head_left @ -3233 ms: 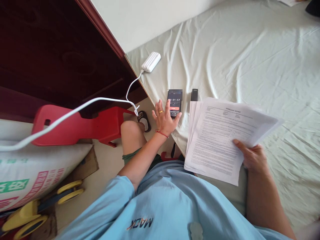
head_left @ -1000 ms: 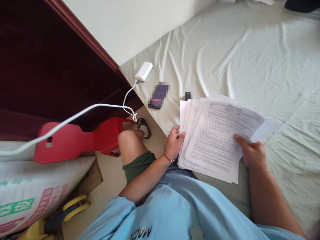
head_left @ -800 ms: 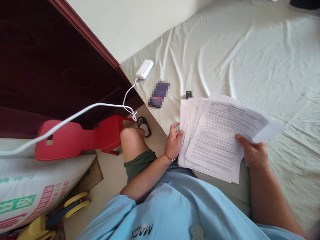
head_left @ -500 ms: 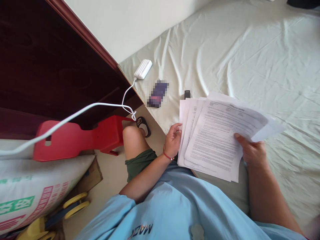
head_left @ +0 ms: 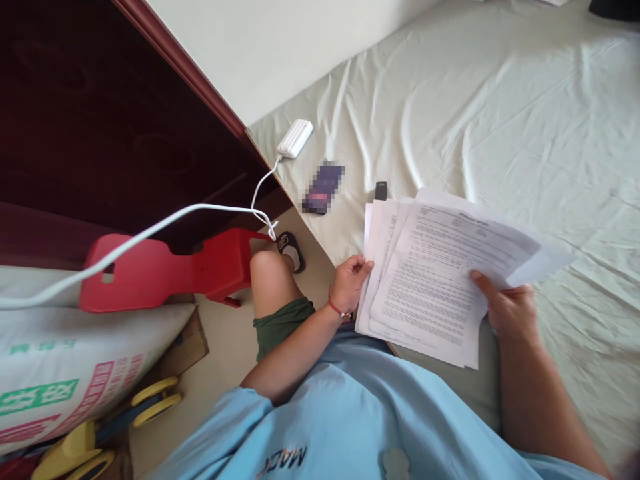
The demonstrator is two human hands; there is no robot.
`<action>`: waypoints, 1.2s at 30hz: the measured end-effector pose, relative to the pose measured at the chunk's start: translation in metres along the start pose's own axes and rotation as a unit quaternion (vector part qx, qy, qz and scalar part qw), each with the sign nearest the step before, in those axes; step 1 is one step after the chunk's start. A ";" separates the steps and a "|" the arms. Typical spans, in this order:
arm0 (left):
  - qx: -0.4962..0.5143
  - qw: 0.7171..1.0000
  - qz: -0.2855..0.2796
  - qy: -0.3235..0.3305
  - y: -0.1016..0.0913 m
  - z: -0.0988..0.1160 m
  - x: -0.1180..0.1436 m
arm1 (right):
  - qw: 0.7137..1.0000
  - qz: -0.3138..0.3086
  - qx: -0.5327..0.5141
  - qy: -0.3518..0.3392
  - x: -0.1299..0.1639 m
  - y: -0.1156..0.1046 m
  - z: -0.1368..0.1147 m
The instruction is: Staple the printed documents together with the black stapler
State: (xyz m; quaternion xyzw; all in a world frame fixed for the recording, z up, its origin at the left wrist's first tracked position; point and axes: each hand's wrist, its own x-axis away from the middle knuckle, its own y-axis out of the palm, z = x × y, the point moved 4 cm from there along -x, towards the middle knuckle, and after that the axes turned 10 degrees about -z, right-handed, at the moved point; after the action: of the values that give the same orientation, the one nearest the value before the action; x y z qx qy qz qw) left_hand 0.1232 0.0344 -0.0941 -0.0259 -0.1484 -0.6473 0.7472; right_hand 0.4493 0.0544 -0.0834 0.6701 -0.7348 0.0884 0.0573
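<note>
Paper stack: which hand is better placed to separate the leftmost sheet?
Left, probably: left hand is at the left edge of the paper stack; right hand grips the right side.

Head-worn camera, looking forward and steeply down over wearer's blue shirt (head_left: 340, 400). Papers (head_left: 425, 280) close, right of centre; wall (head_left: 280, 53) farther off, top.

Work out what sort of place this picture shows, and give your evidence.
Probably a room in a home, though which room is unclear: a wrinkled pale cloth covers a broad surface, with a red plastic chair and a dark slipper nearby.
</note>
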 end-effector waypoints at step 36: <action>-0.102 0.991 -0.032 0.081 0.000 0.009 0.001 | 0.988 0.051 -0.133 -0.057 -0.004 0.010 -0.010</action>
State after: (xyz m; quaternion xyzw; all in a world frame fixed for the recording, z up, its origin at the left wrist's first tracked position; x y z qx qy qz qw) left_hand 0.1219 0.0359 -0.0853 -0.0445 -0.0218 -0.6829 0.7289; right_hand 0.4390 0.0614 -0.0747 0.6223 -0.7752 -0.0457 0.0990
